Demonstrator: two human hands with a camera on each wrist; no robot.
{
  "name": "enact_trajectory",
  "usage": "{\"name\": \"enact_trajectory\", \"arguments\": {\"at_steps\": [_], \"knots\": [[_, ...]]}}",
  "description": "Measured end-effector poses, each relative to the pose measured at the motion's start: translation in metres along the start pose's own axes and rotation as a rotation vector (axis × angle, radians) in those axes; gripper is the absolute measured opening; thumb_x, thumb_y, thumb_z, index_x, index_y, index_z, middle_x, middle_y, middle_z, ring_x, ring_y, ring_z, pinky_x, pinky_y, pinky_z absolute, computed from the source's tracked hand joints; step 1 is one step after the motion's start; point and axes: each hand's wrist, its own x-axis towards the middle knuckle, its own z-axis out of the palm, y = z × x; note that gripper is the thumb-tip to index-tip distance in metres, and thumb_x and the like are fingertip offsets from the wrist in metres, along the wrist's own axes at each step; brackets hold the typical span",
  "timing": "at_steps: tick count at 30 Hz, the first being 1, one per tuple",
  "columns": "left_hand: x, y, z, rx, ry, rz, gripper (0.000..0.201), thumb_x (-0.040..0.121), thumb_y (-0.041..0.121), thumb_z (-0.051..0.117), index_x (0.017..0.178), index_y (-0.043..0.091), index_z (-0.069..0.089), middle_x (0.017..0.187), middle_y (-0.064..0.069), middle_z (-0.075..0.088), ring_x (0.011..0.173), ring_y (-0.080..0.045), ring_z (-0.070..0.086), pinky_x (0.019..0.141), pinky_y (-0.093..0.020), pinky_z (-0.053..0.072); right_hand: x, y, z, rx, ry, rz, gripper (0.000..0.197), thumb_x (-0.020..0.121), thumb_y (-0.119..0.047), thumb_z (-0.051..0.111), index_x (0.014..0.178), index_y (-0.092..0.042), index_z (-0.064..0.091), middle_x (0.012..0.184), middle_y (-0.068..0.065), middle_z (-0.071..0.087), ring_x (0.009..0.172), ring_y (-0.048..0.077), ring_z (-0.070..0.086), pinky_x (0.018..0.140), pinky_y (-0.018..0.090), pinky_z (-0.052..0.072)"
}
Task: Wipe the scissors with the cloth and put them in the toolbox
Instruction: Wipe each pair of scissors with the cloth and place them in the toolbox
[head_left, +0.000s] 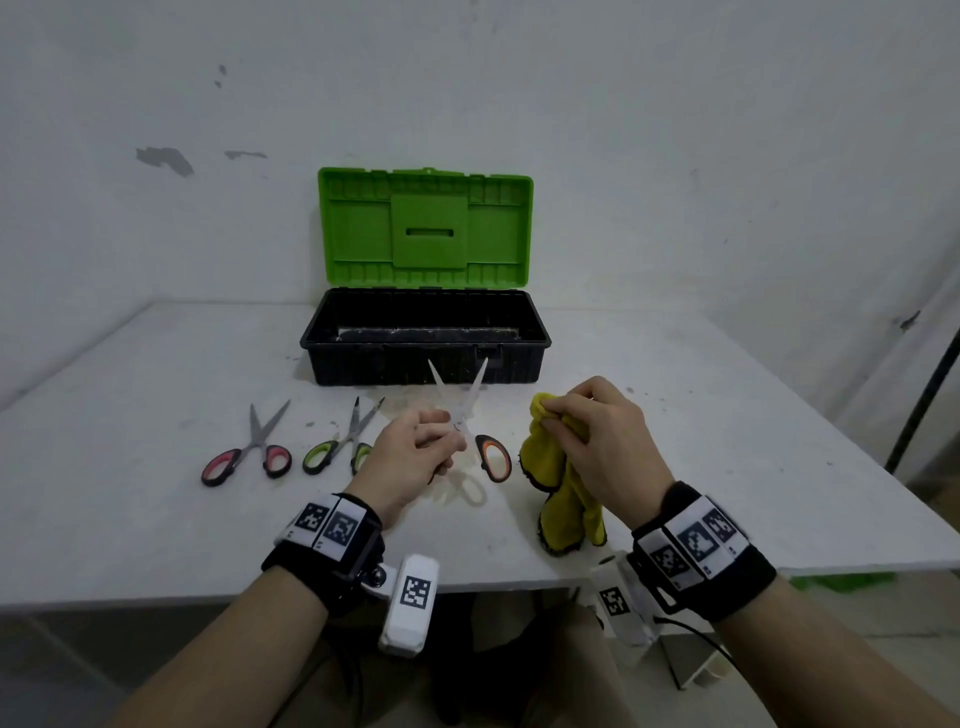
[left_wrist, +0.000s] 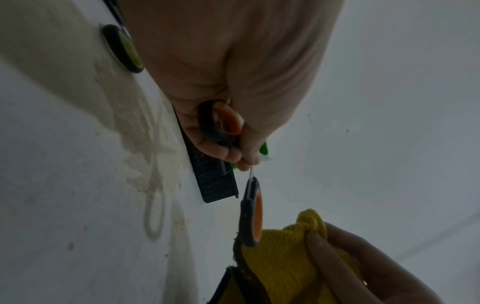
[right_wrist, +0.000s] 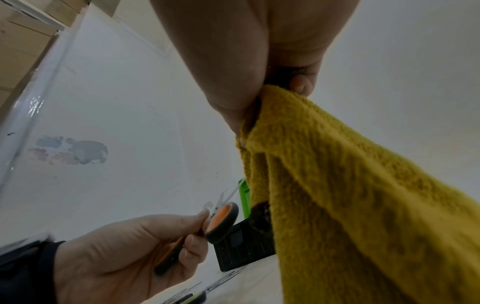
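Orange-handled scissors (head_left: 467, 415) raised with blades spread, cloth (head_left: 558, 467) alongside, not yet touching.

Left hand (head_left: 410, 457) gripping one handle; right hand (head_left: 597, 436) pinching cloth above table (head_left: 156, 519), before open toolbox (head_left: 426, 338). Risk: wiping across open edges, snagging cloth or nicking fingers.

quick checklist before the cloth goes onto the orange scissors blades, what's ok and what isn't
1. Left hand grips the orange scissors by one handle: ok.
2. Blades spread and pointing away from the person: ok.
3. Right hand pinches the yellow cloth at its top: ok.
4. Cloth touching the blades: not ok, it hangs beside the free handle loop.
5. Toolbox lid up: ok.
6. Dirt on the blades: cannot tell, they are blurred.
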Motion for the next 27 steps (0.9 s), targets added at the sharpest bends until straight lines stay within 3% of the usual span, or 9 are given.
{"name": "enact_trajectory", "arguments": {"at_steps": [1,3,7,13,19,24,27], "knots": [[0.000,0.000,0.000,-0.001,-0.019,-0.011,0.006,0.097,0.012,0.062,0.102,0.012,0.064,0.079,-0.003,0.068,0.065,-0.013,0.056,0.059,-0.022,0.048,0.000,0.000,0.000,0.004,-0.003,-0.003,0.013,0.091,-0.025,0.065,0.101,-0.021,0.073,0.094,-0.007,0.052,0.082,0.011,0.052,0.072,0.011,0.036],[0.001,0.001,0.001,-0.005,-0.046,-0.038,0.016,0.100,0.018,0.057,0.097,0.007,0.068,0.075,-0.005,0.061,0.062,-0.014,0.052,0.055,-0.022,0.044,0.000,-0.001,0.001,0.007,-0.015,-0.012,0.014,0.091,-0.025,0.065,0.102,-0.021,0.073,0.095,-0.006,0.054,0.084,0.011,0.054,0.074,0.016,0.040],[0.001,0.002,0.001,0.070,-0.127,-0.074,0.022,0.100,0.020,0.057,0.097,0.002,0.070,0.067,-0.002,0.050,0.053,-0.011,0.047,0.049,-0.022,0.039,0.001,-0.005,0.002,0.015,-0.076,-0.037,0.018,0.089,-0.026,0.067,0.106,-0.023,0.071,0.099,-0.008,0.058,0.088,0.009,0.054,0.077,0.007,0.036],[-0.002,0.006,0.003,0.207,-0.196,-0.018,0.021,0.095,0.027,0.066,0.083,0.010,0.068,0.060,0.001,0.056,0.053,-0.013,0.049,0.049,-0.025,0.041,-0.008,-0.018,0.015,0.031,-0.119,-0.093,0.019,0.088,-0.027,0.068,0.107,-0.023,0.072,0.097,-0.008,0.059,0.084,0.007,0.054,0.076,0.007,0.038],[-0.002,0.007,0.008,0.357,-0.242,0.120,0.019,0.094,0.026,0.064,0.080,0.016,0.071,0.059,0.005,0.058,0.053,-0.008,0.051,0.057,-0.028,0.043,-0.014,-0.025,0.030,0.004,-0.104,-0.178,0.016,0.091,-0.023,0.065,0.104,-0.018,0.072,0.095,0.000,0.057,0.081,0.015,0.055,0.070,0.024,0.050],[-0.002,0.006,0.009,0.335,-0.227,0.148,0.022,0.095,0.032,0.065,0.078,0.018,0.070,0.054,0.010,0.055,0.051,-0.006,0.048,0.056,-0.026,0.042,-0.002,-0.016,0.026,-0.015,-0.046,-0.101,0.013,0.092,-0.020,0.063,0.099,-0.016,0.073,0.093,0.001,0.054,0.079,0.016,0.054,0.069,0.028,0.050],[-0.002,0.005,0.008,0.341,-0.214,0.129,0.021,0.095,0.029,0.065,0.080,0.016,0.071,0.053,0.010,0.055,0.049,-0.005,0.048,0.055,-0.026,0.042,0.012,-0.002,0.019,-0.023,0.004,0.030,0.017,0.094,-0.024,0.061,0.101,-0.015,0.073,0.095,-0.001,0.054,0.081,0.014,0.053,0.077,0.026,0.049]]}}
